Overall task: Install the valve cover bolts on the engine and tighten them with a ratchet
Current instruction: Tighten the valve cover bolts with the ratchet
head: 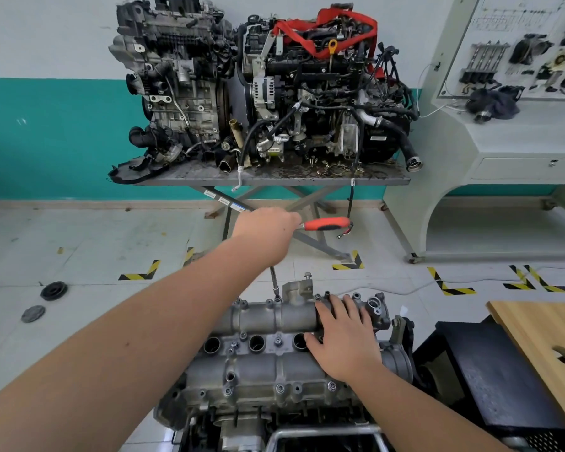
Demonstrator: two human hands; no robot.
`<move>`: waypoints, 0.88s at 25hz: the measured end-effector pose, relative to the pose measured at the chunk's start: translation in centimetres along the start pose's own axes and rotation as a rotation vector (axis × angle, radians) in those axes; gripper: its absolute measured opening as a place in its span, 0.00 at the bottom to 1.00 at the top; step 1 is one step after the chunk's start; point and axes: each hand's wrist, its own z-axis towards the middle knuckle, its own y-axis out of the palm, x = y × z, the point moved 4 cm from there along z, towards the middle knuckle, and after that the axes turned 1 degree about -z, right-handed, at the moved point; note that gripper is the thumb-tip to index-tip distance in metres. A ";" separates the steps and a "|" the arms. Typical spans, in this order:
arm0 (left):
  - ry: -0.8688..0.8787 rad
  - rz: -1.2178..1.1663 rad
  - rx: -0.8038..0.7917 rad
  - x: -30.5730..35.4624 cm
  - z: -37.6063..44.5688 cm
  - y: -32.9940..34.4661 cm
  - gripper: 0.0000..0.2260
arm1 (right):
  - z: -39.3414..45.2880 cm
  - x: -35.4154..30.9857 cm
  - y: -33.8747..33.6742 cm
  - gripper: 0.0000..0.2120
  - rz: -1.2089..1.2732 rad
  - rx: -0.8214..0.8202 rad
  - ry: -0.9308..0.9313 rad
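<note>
A grey aluminium valve cover (261,321) tops the engine in front of me, with several bolts seated along its edges. My left hand (265,231) grips the head end of a ratchet whose red and black handle (328,224) sticks out to the right. A thin extension bar (274,282) drops from under that hand onto a bolt (277,299) at the cover's far edge. My right hand (341,340) lies flat on the right part of the cover, fingers spread. Another bolt (307,275) stands proud on the bracket at the far edge.
Two other engines (265,86) sit on a scissor lift table (274,179) against the wall ahead. A pale training console (509,125) stands at the right. A wooden board with a hole (548,340) and a black box (490,373) are close on my right. Rubber discs (53,290) lie on the floor at the left.
</note>
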 end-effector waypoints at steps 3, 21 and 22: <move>0.190 -0.040 0.423 1.3 -1.1 0.6 0.05 | 0.1 0.0 0.0 0.34 -0.003 -0.001 0.003; -0.730 -1.978 0.099 -0.8 -1.2 5.0 0.05 | 0.1 0.0 0.0 0.34 0.011 0.004 0.000; -0.709 -1.861 0.038 -1.0 -1.0 4.5 0.04 | 0.1 0.0 0.1 0.34 0.013 0.002 0.001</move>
